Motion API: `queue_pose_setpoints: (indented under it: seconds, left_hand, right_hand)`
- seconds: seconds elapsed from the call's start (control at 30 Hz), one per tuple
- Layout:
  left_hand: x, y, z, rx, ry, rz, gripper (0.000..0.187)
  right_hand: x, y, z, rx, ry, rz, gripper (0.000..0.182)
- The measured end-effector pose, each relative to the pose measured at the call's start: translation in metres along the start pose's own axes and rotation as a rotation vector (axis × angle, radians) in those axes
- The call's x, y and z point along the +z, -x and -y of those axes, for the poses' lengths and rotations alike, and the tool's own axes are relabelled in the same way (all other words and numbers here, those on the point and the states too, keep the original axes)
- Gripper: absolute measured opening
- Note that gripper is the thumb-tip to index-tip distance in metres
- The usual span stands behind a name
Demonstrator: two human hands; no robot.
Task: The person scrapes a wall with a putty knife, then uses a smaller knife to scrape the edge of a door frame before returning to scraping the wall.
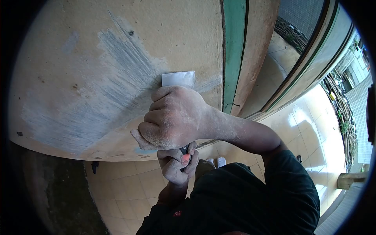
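Note:
My right hand [174, 115] is closed in a fist, dusted with pale powder, close to a cream wall [188, 35]. Beyond its knuckles sticks out the wide, flat blade [178, 79] of a scraper, its edge at the wall. Just below, my left hand [176, 164] is closed round a black and orange-red handle end [185, 157]. This end lines up with the blade and looks like part of the same scraper, though the right fist hides the middle. A scratched grey-white patch [113, 78] spreads over the wall left of the blade.
A green strip [234, 51] and brown wooden frame [256, 47] border the wall on the right, beside a window pane [286, 58]. Tiled floor [129, 188] lies below. Piled sticks [340, 105] stand outside at far right.

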State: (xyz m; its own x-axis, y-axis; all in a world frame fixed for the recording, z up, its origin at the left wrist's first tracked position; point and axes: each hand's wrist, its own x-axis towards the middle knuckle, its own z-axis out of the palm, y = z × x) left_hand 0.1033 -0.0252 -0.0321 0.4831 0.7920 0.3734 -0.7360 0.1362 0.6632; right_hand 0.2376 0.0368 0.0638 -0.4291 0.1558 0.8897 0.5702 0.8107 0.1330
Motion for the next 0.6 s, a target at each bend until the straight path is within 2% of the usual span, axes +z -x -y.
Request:
queue_pose_setpoints:
  seconds: [0.03,0.07,0.1,0.17,0.23,0.3,0.47,0.6]
  left_hand:
    - [-0.003,0.000,0.000,0.002,-0.002,0.034,0.006]
    - [0.001,0.011,-0.003,-0.034,0.004,-0.042,0.009]
    - [0.000,0.013,-0.001,-0.024,0.002,-0.026,0.009]
    - [-0.005,0.016,0.005,0.033,0.082,-0.048,0.011]
    - [-0.009,-0.003,-0.001,0.039,-0.005,-0.016,0.010]
    - [-0.013,-0.016,-0.002,0.035,0.045,0.116,0.008]
    - [0.003,0.014,0.008,0.045,0.041,-0.032,0.007]
    - [0.009,-0.003,0.007,0.076,-0.064,0.004,0.007]
  right_hand:
    - [0.003,0.004,0.006,0.000,-0.001,0.003,0.041]
    - [0.006,0.009,0.012,0.028,-0.064,0.008,0.042]
    - [0.006,0.009,0.014,0.052,-0.118,0.010,0.043]
    - [0.010,0.010,0.008,0.025,-0.067,0.035,0.043]
    - [0.006,0.000,-0.003,-0.016,-0.006,0.040,0.042]
    - [0.005,-0.002,-0.004,-0.001,0.025,0.031,0.042]
    - [0.002,0.008,0.007,0.002,-0.040,0.017,0.040]
    - [-0.005,-0.002,-0.005,-0.045,-0.109,-0.007,0.040]
